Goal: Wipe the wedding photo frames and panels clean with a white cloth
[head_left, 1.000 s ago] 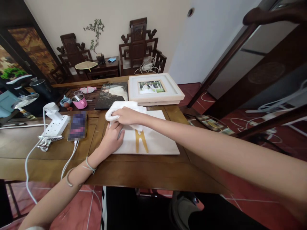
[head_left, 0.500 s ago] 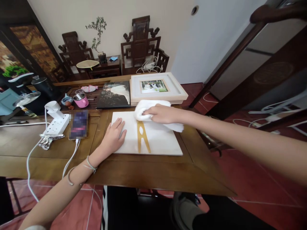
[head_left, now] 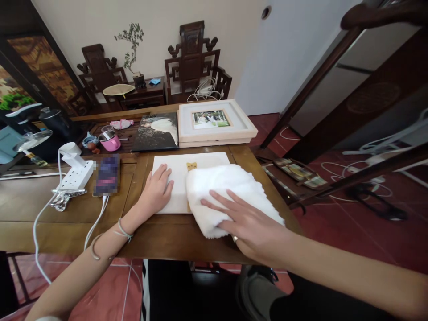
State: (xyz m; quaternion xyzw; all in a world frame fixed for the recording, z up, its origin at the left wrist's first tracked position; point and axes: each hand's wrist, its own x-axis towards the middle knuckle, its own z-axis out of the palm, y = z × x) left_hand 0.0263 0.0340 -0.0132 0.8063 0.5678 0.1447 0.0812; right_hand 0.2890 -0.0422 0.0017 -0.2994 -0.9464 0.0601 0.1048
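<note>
A white board [head_left: 177, 162] lies flat on the wooden table. My left hand [head_left: 157, 189] rests on its left part, fingers stretched out, holding nothing. A fluffy white cloth [head_left: 207, 180] covers most of the board's right half and hangs over its near edge onto the table. On top of that cloth is my right hand [head_left: 247, 223], fingers spread over it and one digit tucked into its near fold. Just past the cloth's left edge shows the tip of a gold shape [head_left: 191, 166] on the board; the cloth hides nearly all of the rest.
Behind the board stand a pale picture frame [head_left: 240, 118] and a dark photo panel [head_left: 147, 133]. To the left are a phone [head_left: 107, 174] on a charging cable, a white power strip [head_left: 78, 176] and a pink cup [head_left: 110, 141]. The table's right edge drops to red floor.
My right hand has brought the white cloth nearer to me; the cloth has spread out from a bunch and now covers most of the gold shape. My left hand stays on the board.
</note>
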